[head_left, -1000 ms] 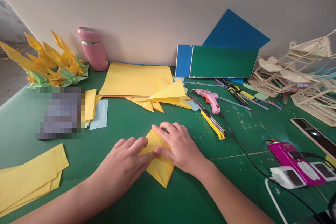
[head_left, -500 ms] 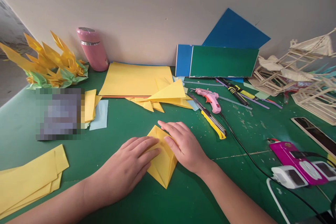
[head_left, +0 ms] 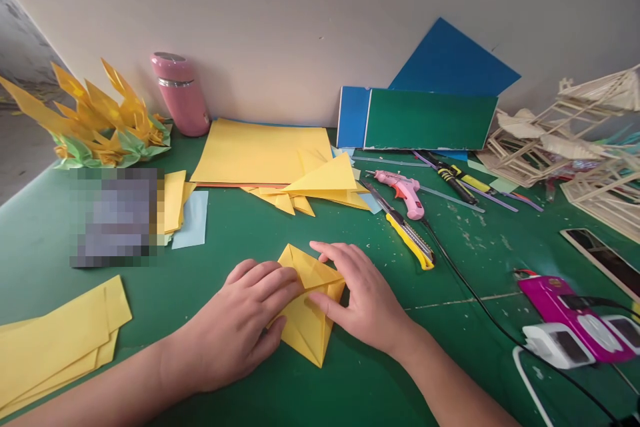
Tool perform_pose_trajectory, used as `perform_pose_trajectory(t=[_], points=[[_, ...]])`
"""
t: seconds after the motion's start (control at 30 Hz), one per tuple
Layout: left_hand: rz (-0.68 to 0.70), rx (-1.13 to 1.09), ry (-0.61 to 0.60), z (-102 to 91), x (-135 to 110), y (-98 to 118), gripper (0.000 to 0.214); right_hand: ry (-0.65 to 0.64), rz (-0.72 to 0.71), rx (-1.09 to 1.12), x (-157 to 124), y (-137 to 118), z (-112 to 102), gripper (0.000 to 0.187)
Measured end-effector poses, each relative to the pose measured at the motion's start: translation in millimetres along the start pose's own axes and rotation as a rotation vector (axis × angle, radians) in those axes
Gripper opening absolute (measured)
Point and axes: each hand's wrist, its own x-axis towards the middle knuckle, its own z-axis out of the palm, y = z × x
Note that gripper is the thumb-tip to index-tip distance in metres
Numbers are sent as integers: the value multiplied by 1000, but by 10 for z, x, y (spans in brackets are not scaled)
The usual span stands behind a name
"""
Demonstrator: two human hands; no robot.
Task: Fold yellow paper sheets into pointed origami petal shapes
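Item: folded yellow paper [head_left: 303,327], one piece, flat on the green table [head_left: 240,233], centred between both hands, a layout that apparently let both bear on its creases.

Left hand [head_left: 255,310]: fingers side by side over the paper's left edge, thumb apart; it seemed to steady rather than pinch.

Right hand [head_left: 367,303]: thumb and forefinger spread about the right corner, thumb tip on the paper, presumably to control the upper fold.

Yellow strips [head_left: 60,340]: loosely stacked, left, near the left forearm.

Utility knife [head_left: 407,237] and pink glue gun [head_left: 407,193]: side by side beyond the right hand, probably parked clear of the folding.
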Motion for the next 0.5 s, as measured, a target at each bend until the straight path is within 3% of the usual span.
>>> perform_pose_trajectory(t=[0.2, 0.33, 0.5], points=[[-31, -4, -19, 7, 7, -37, 45, 155, 68, 43, 67, -2, 66, 22], [-37, -13, -5, 12, 23, -81, 37, 229, 123, 66, 78, 69, 71, 19], [-19, 5, 1, 23, 59, -128, 31, 227, 131, 46, 90, 97, 69, 21]])
